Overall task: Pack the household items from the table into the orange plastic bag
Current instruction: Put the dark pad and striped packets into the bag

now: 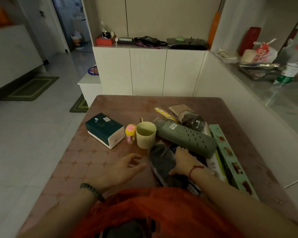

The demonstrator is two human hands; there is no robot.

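The orange plastic bag lies open at the table's near edge, something dark inside it. My right hand rests on a dark flat packet, fingers closing around its right edge. My left hand hovers open just left of that packet, holding nothing. Behind them stand a cream mug, a small yellow-and-pink container and a dark green tissue pack. A grey-green perforated case, a long green box, a dark jar, a yellow wrapped stick and a woven pad lie to the right.
The pink patterned table stands against white cabinets. A counter on the right holds a plastic bottle and a red-printed bag. Tiled floor with green mats lies to the left.
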